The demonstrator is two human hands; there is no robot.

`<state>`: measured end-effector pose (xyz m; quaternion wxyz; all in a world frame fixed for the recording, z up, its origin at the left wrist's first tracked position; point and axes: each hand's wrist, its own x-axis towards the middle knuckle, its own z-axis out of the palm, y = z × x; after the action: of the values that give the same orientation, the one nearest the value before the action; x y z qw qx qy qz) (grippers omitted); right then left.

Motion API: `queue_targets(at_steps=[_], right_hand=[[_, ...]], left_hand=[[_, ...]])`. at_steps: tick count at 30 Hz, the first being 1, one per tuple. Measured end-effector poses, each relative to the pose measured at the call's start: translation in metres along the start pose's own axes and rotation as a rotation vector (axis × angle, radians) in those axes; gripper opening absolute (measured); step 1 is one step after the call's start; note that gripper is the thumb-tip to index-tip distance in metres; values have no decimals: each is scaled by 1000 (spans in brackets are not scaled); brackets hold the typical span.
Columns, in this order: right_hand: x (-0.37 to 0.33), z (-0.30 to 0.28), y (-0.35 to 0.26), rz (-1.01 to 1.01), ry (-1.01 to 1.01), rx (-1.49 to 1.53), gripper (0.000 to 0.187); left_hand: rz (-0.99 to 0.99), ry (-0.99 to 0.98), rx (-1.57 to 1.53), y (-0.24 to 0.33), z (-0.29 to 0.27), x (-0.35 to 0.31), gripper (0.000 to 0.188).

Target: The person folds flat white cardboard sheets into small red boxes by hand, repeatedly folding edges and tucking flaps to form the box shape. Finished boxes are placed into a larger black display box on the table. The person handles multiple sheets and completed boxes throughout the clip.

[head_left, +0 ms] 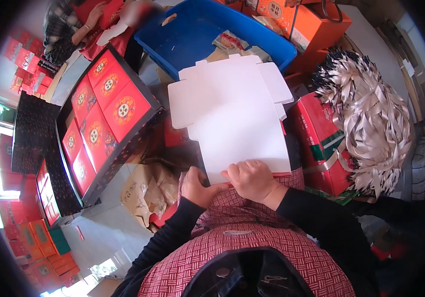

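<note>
Left hand: the left hand is curled over the near left corner of a flat, unfolded white cardboard box blank, fingers pressed on its lower edge, holding it.
Right hand: the right hand lies knuckles-up on the near edge of the same blank, just beside the left hand, fingers bent and pinching the card.
Box blank: it lies tilted over the person's lap, its flaps spread toward the far side, its near edge at the red-and-white woven-pattern apron.
Sleeves: both forearms are in black sleeves coming from the lower edge.
To the left: a large black tray-like box holds red square packets with round gold-and-white emblems in rows; it stands tilted, well apart from the hands.
Below the tray: crumpled brown paper lies near the left hand.
Far side: a blue plastic crate sits behind the blank, with orange cardboard boxes beyond it.
To the right: a red carton stands just beside the blank, and a heap of pale beige ribbons lies past it.
Other person: a person in a checked top sits at the upper left, handling red items.
</note>
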<state>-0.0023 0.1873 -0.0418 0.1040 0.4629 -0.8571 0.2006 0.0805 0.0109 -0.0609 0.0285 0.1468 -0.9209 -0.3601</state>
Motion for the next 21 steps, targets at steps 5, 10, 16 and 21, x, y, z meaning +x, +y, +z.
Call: queue_targets(at_steps=[5, 10, 16, 21], right_hand=[[2, -6, 4, -30, 59, 51, 23], [-1, -37, 7, 181, -4, -81, 55], [5, -25, 13, 263, -77, -87, 65], [-1, -42, 24, 283, 140, 90, 61]], left_hand=[[-51, -169, -193, -4, 1, 14, 67], [-40, -315, -202, 16, -19, 24, 76], [-120, -397, -141, 8, -20, 28, 85], [35, -341, -170, 9, -27, 20, 76]])
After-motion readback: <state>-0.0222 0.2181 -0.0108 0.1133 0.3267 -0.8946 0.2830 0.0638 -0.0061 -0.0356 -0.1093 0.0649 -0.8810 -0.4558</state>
